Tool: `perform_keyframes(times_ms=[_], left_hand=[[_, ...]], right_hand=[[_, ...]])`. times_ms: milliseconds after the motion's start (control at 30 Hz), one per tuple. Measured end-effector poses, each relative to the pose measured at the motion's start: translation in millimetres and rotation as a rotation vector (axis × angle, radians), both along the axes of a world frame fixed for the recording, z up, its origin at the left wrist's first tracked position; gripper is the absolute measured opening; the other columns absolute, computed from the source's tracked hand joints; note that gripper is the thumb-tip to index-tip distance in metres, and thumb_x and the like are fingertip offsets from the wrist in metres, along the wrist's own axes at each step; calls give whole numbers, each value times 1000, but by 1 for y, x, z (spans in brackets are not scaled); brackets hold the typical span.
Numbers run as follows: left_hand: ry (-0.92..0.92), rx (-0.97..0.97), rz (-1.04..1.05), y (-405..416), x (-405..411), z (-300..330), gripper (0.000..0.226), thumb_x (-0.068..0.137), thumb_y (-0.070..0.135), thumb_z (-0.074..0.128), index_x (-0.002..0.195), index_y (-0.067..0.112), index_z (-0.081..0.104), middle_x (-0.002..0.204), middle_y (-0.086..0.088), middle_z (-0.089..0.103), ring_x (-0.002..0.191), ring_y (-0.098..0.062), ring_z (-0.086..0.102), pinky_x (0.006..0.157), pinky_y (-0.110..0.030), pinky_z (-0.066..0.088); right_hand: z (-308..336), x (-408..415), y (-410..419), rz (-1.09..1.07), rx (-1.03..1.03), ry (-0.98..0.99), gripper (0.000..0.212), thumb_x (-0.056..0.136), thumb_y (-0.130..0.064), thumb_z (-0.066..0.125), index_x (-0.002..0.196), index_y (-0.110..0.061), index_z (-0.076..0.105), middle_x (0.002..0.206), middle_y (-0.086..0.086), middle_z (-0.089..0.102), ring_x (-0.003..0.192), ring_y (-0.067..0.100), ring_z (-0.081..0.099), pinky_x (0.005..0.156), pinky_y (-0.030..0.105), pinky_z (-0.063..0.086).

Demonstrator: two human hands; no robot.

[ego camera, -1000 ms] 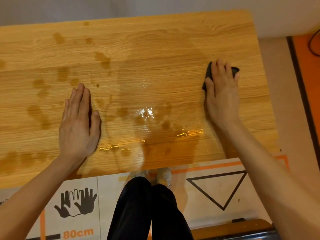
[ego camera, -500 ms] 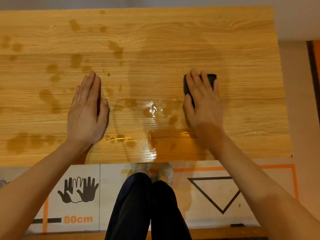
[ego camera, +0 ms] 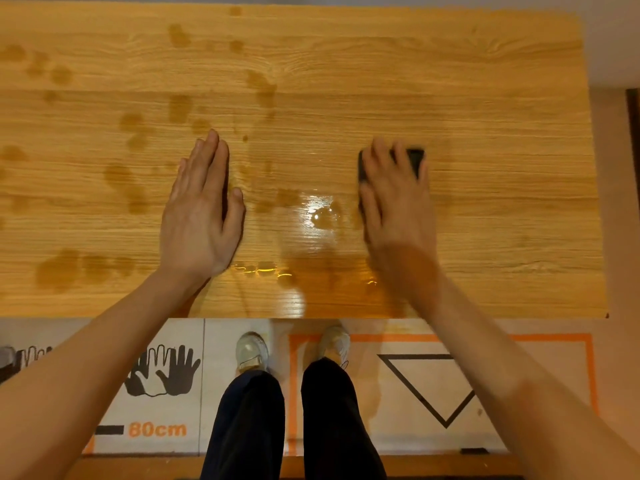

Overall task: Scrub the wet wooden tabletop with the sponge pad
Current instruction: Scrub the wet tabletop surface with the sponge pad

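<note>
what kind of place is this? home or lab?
Likely a staged recording setup, not a home: the floor mat carries printed hand outlines, an "80cm" mark and a triangle beside a bare wooden tabletop.

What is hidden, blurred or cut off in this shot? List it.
- Sponge pad, head view: mostly covered by the right hand and motion-blurred; its shape and texture unclear.
- Tabletop: the left end runs out of frame.
- Wood beneath the left hand: covered by the flat palm; wet or dry unknown.
- Puddle: glare hides its outline.
</note>
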State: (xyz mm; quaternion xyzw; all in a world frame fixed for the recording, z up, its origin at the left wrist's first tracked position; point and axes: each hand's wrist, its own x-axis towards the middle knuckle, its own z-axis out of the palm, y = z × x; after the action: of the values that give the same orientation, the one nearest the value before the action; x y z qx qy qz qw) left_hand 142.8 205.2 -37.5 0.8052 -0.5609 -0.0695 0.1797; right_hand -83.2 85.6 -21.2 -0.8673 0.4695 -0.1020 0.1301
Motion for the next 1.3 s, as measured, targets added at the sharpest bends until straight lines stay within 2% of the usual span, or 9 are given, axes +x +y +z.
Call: perform_keyframes(times_ms=[133, 233, 433, 533, 667, 900, 1033, 1133, 1300], left_hand=[[16, -4, 8, -3, 0, 0, 58, 106, 28, 31, 158, 2, 24, 168, -11, 19, 157, -23, 13, 128, -41, 10], [15, -37, -7, -2, 0, 0, 58, 107, 27, 33, 157, 0, 26, 167, -14, 21, 156, -25, 15, 128, -40, 11], [-11, 1, -8, -3, 2, -1, 60, 107, 31, 29, 158, 0, 23, 168, -13, 17, 157, -24, 13, 128, -33, 4], [1, 3, -7, -4, 2, -1, 59, 107, 29, 31, 158, 1, 22, 168, -13, 16, 157, -25, 13, 128, -33, 4], [-5, -7, -11, -5, 2, -2, 58, 108, 28, 33, 158, 0, 22, 168, -13, 16, 157, -25, 12, 127, -33, 3], [-31, 13, -16, -4, 0, 0, 58, 108, 27, 31, 158, 0, 21, 168, -14, 15, 157, -24, 11, 127, -33, 2], [-30, 21, -9, -5, 0, 0, 58, 108, 27, 31, 159, 1, 20, 169, -12, 13, 157, -23, 9, 127, -32, 1], [-17, 17, -16, -6, 1, 0, 58, 108, 27, 32, 159, 0, 20, 169, -12, 14, 157, -23, 10, 127, -33, 3], [2, 12, -18, -4, 0, 0, 58, 108, 26, 33, 158, -1, 20, 168, -13, 15, 157, -25, 11, 128, -36, 6]], right_hand=[[3, -35, 75, 226, 86, -58, 45, 102, -23, 34, 144, -12, 42, 154, 3, 35, 147, 23, 20, 122, 47, 11], [5, -18, 38, 273, 77, -18, 45, 102, -22, 33, 144, -10, 43, 153, 5, 37, 146, 25, 24, 121, 47, 13], [2, 51, -12, -40, 61, -64, 45, 104, -21, 29, 147, -11, 38, 157, 6, 31, 148, 24, 17, 120, 41, 1], [4, 36, 57, 115, 35, -25, 45, 101, -20, 31, 145, -11, 41, 155, 6, 34, 147, 26, 22, 120, 51, 12], [7, 22, 77, 285, 141, -71, 44, 102, -21, 35, 145, -14, 42, 154, 2, 35, 148, 20, 18, 122, 43, 7], [0, 88, 10, -8, 61, -86, 44, 103, -21, 31, 145, -12, 41, 155, 4, 34, 148, 23, 18, 121, 43, 5], [-3, 62, 90, 156, 15, 10, 46, 102, -24, 28, 146, -16, 41, 156, 1, 33, 147, 21, 21, 121, 47, 14], [-2, 48, 75, 281, 18, -6, 44, 102, -22, 36, 145, -16, 43, 154, 1, 36, 147, 19, 23, 121, 45, 16], [8, -32, 27, -213, 50, -28, 44, 104, -18, 33, 147, -10, 38, 157, 8, 30, 148, 21, 16, 121, 42, 5]])
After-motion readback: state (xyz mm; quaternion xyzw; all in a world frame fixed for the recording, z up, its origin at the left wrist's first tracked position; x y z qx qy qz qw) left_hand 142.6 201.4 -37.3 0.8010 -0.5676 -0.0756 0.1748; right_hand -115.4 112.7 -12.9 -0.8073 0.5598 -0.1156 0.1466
